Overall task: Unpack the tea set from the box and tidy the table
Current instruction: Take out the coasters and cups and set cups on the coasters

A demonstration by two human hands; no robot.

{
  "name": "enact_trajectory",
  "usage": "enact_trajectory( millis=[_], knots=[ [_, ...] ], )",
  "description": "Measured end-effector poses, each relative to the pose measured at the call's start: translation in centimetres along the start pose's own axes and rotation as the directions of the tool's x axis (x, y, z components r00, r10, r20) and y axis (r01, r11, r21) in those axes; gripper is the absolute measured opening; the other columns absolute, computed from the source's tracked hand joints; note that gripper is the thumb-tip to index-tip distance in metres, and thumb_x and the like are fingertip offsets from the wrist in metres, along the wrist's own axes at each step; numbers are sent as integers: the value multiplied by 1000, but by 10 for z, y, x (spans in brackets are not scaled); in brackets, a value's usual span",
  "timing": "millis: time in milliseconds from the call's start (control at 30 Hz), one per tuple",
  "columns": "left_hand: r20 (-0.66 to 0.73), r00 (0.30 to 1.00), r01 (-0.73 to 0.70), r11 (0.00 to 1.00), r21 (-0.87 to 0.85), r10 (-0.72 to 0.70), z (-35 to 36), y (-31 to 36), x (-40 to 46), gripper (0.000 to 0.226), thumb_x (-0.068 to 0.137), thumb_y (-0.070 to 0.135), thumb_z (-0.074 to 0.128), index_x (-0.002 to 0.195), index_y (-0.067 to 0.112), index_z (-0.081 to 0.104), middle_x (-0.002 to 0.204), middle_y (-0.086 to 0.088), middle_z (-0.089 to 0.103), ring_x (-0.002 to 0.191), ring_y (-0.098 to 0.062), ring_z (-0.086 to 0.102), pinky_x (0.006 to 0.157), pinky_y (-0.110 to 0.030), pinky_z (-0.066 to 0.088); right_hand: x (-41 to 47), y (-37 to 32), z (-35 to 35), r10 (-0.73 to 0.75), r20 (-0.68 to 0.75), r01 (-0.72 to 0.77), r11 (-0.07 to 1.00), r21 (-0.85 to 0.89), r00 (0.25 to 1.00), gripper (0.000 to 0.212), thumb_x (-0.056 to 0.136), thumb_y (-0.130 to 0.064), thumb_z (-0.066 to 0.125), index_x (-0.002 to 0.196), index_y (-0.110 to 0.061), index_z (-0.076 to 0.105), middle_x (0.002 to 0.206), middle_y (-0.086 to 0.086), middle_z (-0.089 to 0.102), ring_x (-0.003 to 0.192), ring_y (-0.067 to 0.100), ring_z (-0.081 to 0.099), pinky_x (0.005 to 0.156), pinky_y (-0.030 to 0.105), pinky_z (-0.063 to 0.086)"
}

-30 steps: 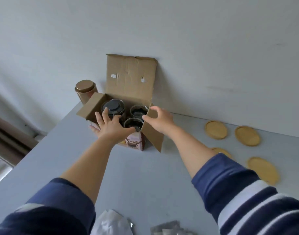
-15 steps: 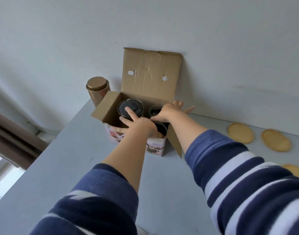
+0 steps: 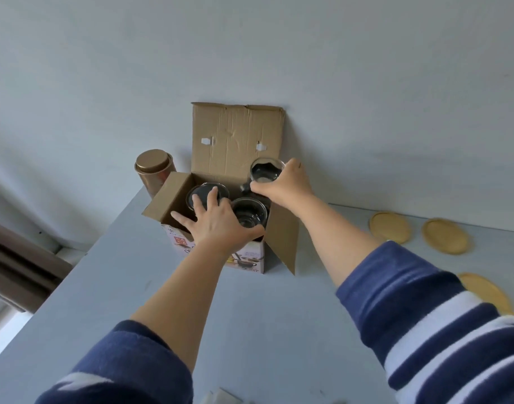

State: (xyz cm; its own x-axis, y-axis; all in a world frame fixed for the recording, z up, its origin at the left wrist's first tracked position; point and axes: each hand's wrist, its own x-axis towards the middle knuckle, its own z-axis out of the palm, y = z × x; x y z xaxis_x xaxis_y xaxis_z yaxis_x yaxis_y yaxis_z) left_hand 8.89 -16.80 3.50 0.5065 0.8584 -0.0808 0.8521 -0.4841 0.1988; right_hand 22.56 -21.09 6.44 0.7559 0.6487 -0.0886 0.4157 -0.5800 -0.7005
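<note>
An open cardboard box [image 3: 238, 135] stands against the wall on the grey table [image 3: 110, 287], its flaps spread. My right hand [image 3: 282, 185] grips a clear glass cup [image 3: 266, 170], raised above the box's back right corner. My left hand [image 3: 217, 223] lies flat over the box's front edge, fingers spread, touching a lidded glass piece [image 3: 207, 192] and beside another glass cup [image 3: 250, 214] that sits inside the box.
A bronze tin canister [image 3: 153, 170] stands left of the box by the wall. Three round wooden coasters [image 3: 390, 227] [image 3: 445, 236] [image 3: 483, 290] lie on the table at the right. White wrapping [image 3: 220, 399] shows at the bottom edge. A window frame [image 3: 19, 266] is at the left.
My right hand has closed on a glass cup and lifted it out of the box. My left hand has moved onto the box's front edge.
</note>
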Motion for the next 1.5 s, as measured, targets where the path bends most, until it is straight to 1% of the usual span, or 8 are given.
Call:
enact_trajectory(
  millis=[100, 200, 533, 900, 1133, 1300, 1400, 1500],
  knots=[
    [-103, 992, -76, 996, -44, 71, -22, 14, -1, 90, 65, 71, 62, 136, 18, 42, 141, -2, 43, 135, -26, 37, 111, -56, 23, -5, 9, -45, 70, -15, -64, 960, 272, 997, 91, 70, -42, 77, 134, -6, 24, 119, 5, 47, 98, 21, 48, 77, 29, 41],
    [-131, 983, -152, 970, -189, 129, -37, 44, -2, 86, 69, 64, 67, 136, 16, 40, 132, -1, 49, 118, -22, 52, 90, -40, 44, -10, 37, -88, 114, -75, -88, 954, 288, 991, 81, 74, -39, 75, 129, -6, 26, 108, 2, 41, 93, 21, 44, 74, 28, 37],
    [-9, 976, -201, 876, -439, 219, 35, 189, -3, 78, 67, 53, 72, 132, 18, 46, 128, 3, 53, 117, -17, 53, 89, -31, 43, -22, 209, -183, 333, -294, -295, 941, 168, 896, 78, 71, -46, 76, 122, -4, 33, 126, 12, 54, 114, 31, 55, 76, 29, 41],
    [157, 933, -173, 786, -593, 324, 131, 281, 3, 80, 73, 38, 77, 139, 13, 40, 134, -3, 48, 119, -18, 49, 87, -22, 37, -5, 336, -177, 437, -284, -397, 898, 190, 853, 75, 70, -47, 77, 124, -12, 39, 122, 5, 58, 109, 26, 58, 75, 29, 43],
    [177, 925, -179, 798, -576, 335, 150, 285, 9, 83, 76, 39, 74, 144, 13, 35, 140, -4, 42, 128, -22, 43, 101, -27, 37, -4, 351, -168, 432, -280, -383, 898, 215, 857, 83, 64, -58, 76, 128, -21, 38, 124, 2, 59, 113, 27, 57, 93, 42, 50],
    [169, 923, -234, 851, -470, 347, 134, 269, 9, 104, 77, 56, 68, 154, 14, 12, 158, -4, 19, 147, -23, 15, 119, -45, 21, -6, 340, -184, 492, -122, -464, 863, 200, 862, 108, 62, -65, 74, 146, -19, 22, 146, 6, 41, 135, 29, 37, 110, 45, 35],
    [61, 940, -277, 853, -443, 337, 106, 245, 10, 84, 86, 47, 63, 152, 14, 21, 156, -5, 25, 145, -24, 16, 117, -45, 24, -9, 321, -195, 519, -135, -519, 854, 33, 844, 118, 65, -73, 65, 152, -21, 4, 157, 8, 21, 144, 32, 17, 115, 52, 21],
    [-33, 945, -310, 862, -402, 325, 65, 207, 13, 57, 91, 32, 59, 143, 18, 40, 148, -5, 38, 140, -26, 24, 111, -45, 29, -11, 284, -190, 438, -167, -458, 883, -105, 883, 110, 69, -74, 60, 151, -25, 5, 158, 7, 16, 145, 31, 13, 116, 53, 16]
  ],
)
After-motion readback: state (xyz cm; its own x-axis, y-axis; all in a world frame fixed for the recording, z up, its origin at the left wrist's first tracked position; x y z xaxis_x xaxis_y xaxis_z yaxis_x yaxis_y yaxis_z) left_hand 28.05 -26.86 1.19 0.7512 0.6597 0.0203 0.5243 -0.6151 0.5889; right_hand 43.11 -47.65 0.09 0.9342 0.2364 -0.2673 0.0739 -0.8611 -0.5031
